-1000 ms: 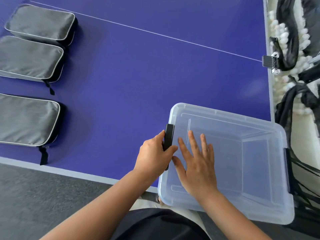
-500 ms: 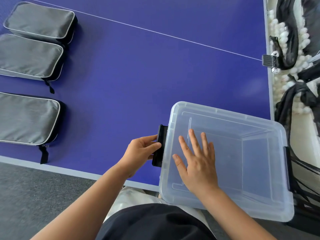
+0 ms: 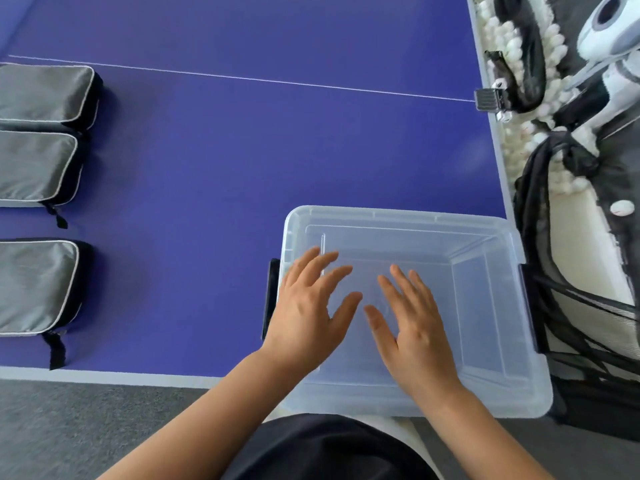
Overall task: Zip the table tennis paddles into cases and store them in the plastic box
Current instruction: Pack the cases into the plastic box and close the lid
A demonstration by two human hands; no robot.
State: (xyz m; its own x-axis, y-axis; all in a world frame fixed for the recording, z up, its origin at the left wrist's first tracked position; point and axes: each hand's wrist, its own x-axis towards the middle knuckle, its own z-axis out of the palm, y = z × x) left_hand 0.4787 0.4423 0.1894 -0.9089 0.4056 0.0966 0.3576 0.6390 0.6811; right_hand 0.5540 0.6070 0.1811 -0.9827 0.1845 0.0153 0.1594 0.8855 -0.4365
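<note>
A clear plastic box [image 3: 491, 237] with its lid on sits at the near right corner of the blue table [image 3: 242, 161], overhanging the front edge. Black latches show on its left side [image 3: 270, 299] and right side [image 3: 530, 306]. My left hand [image 3: 308, 306] and my right hand [image 3: 412, 320] both lie flat on the lid, fingers spread, holding nothing. Three grey zipped paddle cases lie along the table's left edge: far [image 3: 41, 95], middle [image 3: 34, 168] and near [image 3: 34, 285].
Beside the table's right edge stands a black net bag [image 3: 571, 306] and a tray of several white balls [image 3: 512, 140]. A white device [image 3: 609, 26] is at the top right. Grey carpet [image 3: 69, 427] lies below the table's front edge.
My left hand has let go of the left black latch and moved onto the lid next to my right hand. The view has shifted, and the box now looks squarer to me.
</note>
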